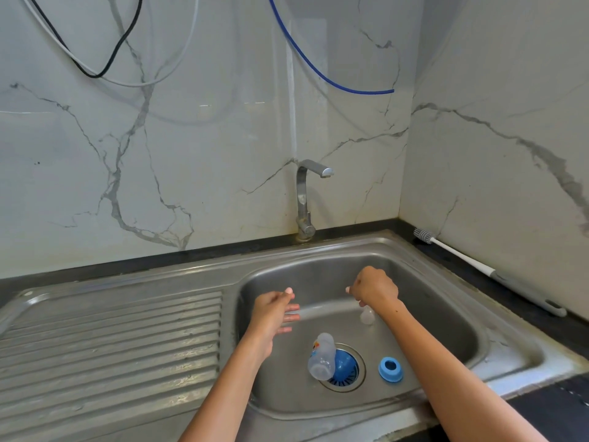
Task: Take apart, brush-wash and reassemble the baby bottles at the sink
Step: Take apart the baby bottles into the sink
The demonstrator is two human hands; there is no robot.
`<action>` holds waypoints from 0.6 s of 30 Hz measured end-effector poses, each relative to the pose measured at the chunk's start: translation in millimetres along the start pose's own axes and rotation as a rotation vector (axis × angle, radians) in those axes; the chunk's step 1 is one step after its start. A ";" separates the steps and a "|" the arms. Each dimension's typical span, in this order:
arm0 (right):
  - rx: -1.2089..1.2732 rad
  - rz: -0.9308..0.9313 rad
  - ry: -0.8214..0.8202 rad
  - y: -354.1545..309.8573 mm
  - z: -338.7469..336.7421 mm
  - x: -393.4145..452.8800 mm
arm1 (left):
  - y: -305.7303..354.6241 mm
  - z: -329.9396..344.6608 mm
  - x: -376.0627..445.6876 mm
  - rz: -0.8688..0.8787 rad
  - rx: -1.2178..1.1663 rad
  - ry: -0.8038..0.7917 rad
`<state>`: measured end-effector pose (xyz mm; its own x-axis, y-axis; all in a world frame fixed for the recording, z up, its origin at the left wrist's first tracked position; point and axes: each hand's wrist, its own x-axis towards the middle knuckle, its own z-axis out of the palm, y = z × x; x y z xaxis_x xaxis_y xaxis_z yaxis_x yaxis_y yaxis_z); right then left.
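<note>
A clear baby bottle body [322, 357] lies on its side over the drain of the steel sink [446, 314], on top of a blue cap [343, 365]. To the right, a blue screw ring [390, 369] rests flat on the sink floor. A clear teat [367, 316] sits just under my right hand [374, 288], whose fingers curl downward; whether they hold the teat is hidden. My left hand [274, 314] hovers over the sink's left side with wet fingers straight, holding nothing.
A bottle brush [478, 265] lies on the dark counter along the right wall. The tap [305, 199] stands behind the basin with no water running. A ribbed drainboard [111, 346] lies to the left. Cables hang on the marble wall.
</note>
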<state>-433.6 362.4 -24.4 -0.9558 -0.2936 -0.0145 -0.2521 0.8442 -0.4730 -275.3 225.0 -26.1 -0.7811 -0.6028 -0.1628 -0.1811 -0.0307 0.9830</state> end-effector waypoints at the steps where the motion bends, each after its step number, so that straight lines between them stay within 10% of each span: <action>1: 0.005 -0.018 0.013 -3.0 -1.4 -2.6 | 0.9 -0.5 -1.2 0.010 0.013 0.008; 18: 0.349 -0.546 0.009 -188.2 10.8 -115.5 | 55.3 -164.0 -86.0 0.298 0.209 0.588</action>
<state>-274.1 232.5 56.7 -0.7056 -0.6344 0.3157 -0.6396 0.3784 -0.6691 -120.2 144.4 56.2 -0.3724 -0.8958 0.2427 -0.1666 0.3218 0.9320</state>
